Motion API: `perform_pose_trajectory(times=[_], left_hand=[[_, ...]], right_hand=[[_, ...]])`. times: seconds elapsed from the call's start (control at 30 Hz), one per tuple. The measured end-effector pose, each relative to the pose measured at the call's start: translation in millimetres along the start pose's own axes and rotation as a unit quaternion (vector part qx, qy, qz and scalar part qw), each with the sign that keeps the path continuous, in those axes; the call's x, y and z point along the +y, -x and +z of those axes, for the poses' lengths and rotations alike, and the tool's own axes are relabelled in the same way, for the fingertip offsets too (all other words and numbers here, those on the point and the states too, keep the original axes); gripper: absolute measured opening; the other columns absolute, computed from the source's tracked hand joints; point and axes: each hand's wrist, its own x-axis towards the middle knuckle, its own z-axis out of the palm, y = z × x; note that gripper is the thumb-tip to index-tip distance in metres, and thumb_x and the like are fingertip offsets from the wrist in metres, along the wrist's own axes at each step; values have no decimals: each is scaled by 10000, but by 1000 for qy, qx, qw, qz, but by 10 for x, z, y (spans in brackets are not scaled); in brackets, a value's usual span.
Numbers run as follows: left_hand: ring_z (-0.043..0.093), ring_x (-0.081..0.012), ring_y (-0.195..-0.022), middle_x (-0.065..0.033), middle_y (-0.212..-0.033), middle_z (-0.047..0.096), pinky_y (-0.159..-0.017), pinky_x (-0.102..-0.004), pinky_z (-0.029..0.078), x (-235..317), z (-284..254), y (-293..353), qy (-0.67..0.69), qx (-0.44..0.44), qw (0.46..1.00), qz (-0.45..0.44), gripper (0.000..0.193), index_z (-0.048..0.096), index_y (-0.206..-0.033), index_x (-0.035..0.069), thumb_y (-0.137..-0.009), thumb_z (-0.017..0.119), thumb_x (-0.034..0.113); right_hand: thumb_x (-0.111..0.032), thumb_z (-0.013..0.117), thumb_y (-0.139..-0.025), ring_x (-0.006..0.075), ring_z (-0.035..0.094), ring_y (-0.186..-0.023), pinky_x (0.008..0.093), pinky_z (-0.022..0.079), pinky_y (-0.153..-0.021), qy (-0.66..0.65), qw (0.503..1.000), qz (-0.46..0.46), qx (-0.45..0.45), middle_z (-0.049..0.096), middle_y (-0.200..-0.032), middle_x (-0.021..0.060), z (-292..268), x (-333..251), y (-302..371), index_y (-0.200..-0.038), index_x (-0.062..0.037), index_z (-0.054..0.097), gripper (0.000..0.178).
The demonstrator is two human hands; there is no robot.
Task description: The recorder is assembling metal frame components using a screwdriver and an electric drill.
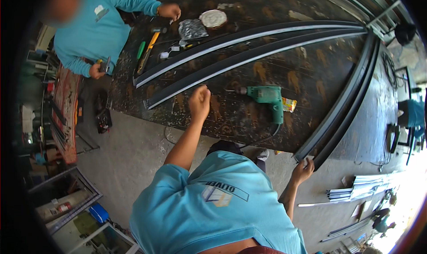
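My left hand [200, 102] is closed, raised over the near edge of the dark worktable, beside the ends of two long dark metal profiles. Whatever its curled fingers hold, if anything, is hidden. At the table's right corner my right hand [304, 170] pinches a small white piece [308, 158] against the near end of a dark profile [327, 114]. A second dark profile [351, 114] runs alongside it. Between my hands a green corded drill [265, 94] lies on its side, its bit toward my left hand. A yellow packet [289, 104] is partly under it.
Across the table a co-worker in a turquoise shirt [95, 36] grips a tool. Near them lie a hammer [151, 45], a green-handled tool [141, 49], a plastic bag [192, 29] and a round whitish disc [213, 18]. Pale profiles [362, 187] are stacked at right.
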Motion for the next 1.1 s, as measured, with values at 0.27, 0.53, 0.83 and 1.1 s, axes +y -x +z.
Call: perform_pose_trajectory(times=[0.27,0.53,0.83,1.1], left_hand=[[677,-335,-864,-173,-915,699,-756,-403,527,-803,-307,-1835,-150,71,986,36,209,694,-1019,57,-847,654,169],[554,-419,-1143,-232,-1222,597,-1003,-478,422,-1564,140,-2955,-426,-273,862,-2,485,545,-1319,121,-864,525,288],[541,-396,-1141,-240,-1218,565,-974,-439,413,-1484,123,-3267,-315,-238,906,155,386,484,-1237,-10,-912,598,164],[533,-155,-859,-85,-962,538,-788,-319,467,863,945,-377,57,-406,887,213,329,395,-1189,1,-1007,492,258]], right_hand=[[-48,671,-798,277,643,-977,358,492,-877,3,997,50,-53,682,-1008,128,-408,-180,216,-1006,-8,693,213],[-39,634,-810,245,647,-891,302,520,-691,-31,994,99,-25,655,-990,131,-591,-520,404,-1004,-7,684,203],[-49,658,-769,332,639,-867,367,504,-745,-69,985,159,-13,661,-955,159,-410,-809,748,-972,-59,694,207],[-248,661,-902,222,653,-998,324,522,-834,-411,881,199,-121,653,-1163,146,-126,-1482,410,-1406,-108,433,570]])
